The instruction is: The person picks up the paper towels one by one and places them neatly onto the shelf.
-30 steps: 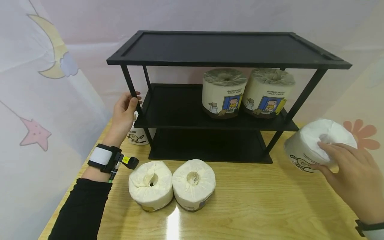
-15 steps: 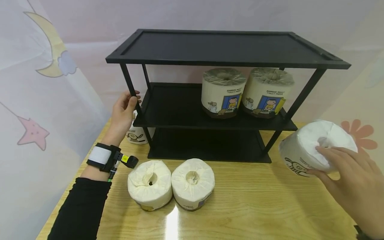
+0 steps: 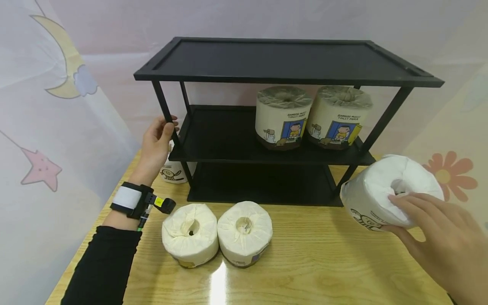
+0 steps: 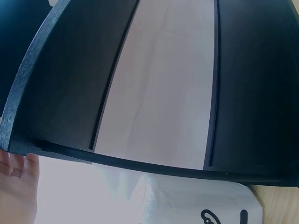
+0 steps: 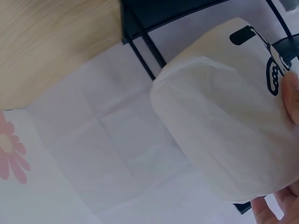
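In the head view my right hand (image 3: 442,233) grips a white-wrapped toilet paper roll (image 3: 375,197), tilted beside the lower right of a black shelf rack (image 3: 282,61). Its thumb is on the printed side and its fingers are at the top, near the core hole. The right wrist view shows the same toilet paper roll (image 5: 219,112) with thumb and fingertips on its edges. On the other side, my left hand (image 3: 154,142) holds the rack's front left post, thumb in front. Fingers of that hand (image 4: 18,186) show below the rack's edge in the left wrist view.
Two toilet paper rolls with printed wrappers, one (image 3: 284,123) left of the other (image 3: 339,123), stand on the middle shelf. Two more, a left one (image 3: 190,241) and a right one (image 3: 244,237), stand on the wooden table (image 3: 305,262). Another roll (image 3: 173,173) is partly hidden behind the left post.
My right hand has carried its toilet paper roll leftward, closer to the rack's right side. The left hand keeps its hold on the post.
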A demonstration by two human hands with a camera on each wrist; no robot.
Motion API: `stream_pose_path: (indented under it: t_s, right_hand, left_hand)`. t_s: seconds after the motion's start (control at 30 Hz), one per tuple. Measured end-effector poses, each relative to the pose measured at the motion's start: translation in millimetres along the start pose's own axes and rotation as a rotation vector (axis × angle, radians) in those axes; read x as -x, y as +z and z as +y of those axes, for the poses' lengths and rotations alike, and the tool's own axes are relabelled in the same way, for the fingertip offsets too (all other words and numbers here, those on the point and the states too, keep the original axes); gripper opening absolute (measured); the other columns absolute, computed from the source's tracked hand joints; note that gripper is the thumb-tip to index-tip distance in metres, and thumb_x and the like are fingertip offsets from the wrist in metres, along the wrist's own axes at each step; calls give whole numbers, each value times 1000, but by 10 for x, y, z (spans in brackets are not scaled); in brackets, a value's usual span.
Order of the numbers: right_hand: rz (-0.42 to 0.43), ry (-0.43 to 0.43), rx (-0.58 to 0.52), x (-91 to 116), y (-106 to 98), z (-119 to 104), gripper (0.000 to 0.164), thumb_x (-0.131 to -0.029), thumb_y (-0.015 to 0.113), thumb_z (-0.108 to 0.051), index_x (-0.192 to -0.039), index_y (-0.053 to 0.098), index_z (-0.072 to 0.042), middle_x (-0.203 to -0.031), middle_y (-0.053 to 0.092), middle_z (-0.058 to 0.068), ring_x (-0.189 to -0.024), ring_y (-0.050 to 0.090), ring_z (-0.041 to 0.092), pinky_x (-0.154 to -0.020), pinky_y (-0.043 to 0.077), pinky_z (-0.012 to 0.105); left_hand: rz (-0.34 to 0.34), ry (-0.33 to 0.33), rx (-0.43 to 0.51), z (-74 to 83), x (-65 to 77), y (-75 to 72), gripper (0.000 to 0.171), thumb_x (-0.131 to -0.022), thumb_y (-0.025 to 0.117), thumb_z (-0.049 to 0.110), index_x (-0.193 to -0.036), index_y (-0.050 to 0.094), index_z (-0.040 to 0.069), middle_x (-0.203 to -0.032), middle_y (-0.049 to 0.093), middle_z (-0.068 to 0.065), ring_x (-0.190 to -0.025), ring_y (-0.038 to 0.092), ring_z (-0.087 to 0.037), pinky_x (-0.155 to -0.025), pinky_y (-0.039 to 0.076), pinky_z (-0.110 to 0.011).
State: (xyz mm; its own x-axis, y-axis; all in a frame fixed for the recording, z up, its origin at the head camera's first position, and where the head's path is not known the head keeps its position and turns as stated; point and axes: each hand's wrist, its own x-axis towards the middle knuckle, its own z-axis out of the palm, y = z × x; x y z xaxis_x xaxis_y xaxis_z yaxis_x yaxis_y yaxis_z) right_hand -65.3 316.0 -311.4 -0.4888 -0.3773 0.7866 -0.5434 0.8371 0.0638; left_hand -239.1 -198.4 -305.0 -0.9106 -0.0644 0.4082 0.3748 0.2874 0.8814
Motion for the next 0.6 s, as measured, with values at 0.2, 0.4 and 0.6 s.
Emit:
stream_pose_path:
  t_s: [0.2, 0.4, 0.6]
  right_hand:
    - [-66, -47, -44, -85, -37, -157, 70, -100, 41, -62, -112, 70, 1, -99, 68, 17, -101, 56, 31, -112, 24, 19]
    - [29, -116, -80, -227, 27, -341, 57, -103, 45, -51, -109, 71, 0, -97, 69, 17, -94, 58, 36, -110, 26, 17]
    - [91, -156, -135, -333, 93, -491, 52, -103, 48, -46, -105, 72, 0, -94, 70, 19, -90, 58, 38, -109, 28, 18]
  left_hand:
    - [5, 3, 4, -8, 0, 7, 39, -104, 47, 31, -131, 54, 5, -119, 57, -1, -116, 54, -18, -107, 40, -37]
    - [16, 23, 23, -11, 5, 16, 37, -103, 47, 31, -130, 54, 6, -115, 57, 1, -114, 55, -18, -106, 41, -37]
    - [18, 38, 31, -11, 15, 18, 37, -102, 48, 33, -129, 55, 9, -114, 58, 3, -111, 55, -15, -106, 40, -37]
